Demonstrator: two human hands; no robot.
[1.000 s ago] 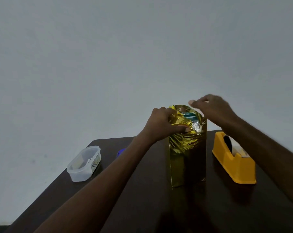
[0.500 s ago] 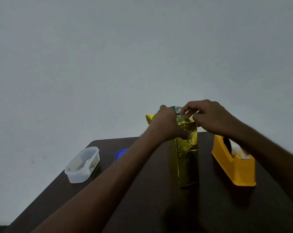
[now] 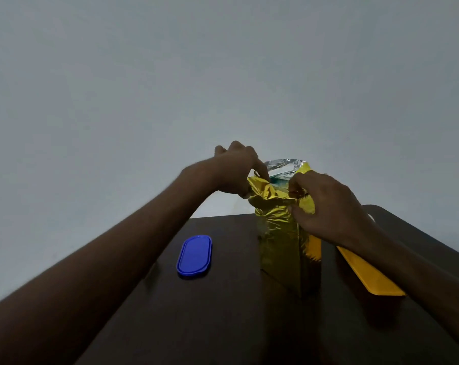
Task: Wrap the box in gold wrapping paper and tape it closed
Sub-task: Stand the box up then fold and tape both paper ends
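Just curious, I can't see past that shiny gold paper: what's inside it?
At the open top of the gold wrapping paper, a sliver of teal box and the paper's silver lining show. The rest is covered.

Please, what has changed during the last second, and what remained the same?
The right hand, which was free above the box, came down and now pinches the gold wrapping paper at the top. The left hand kept its hold on the paper's left edge. The view shifted: the blue lid now shows fully and the clear container is out of view. The box still stands upright beside the yellow tape dispenser.
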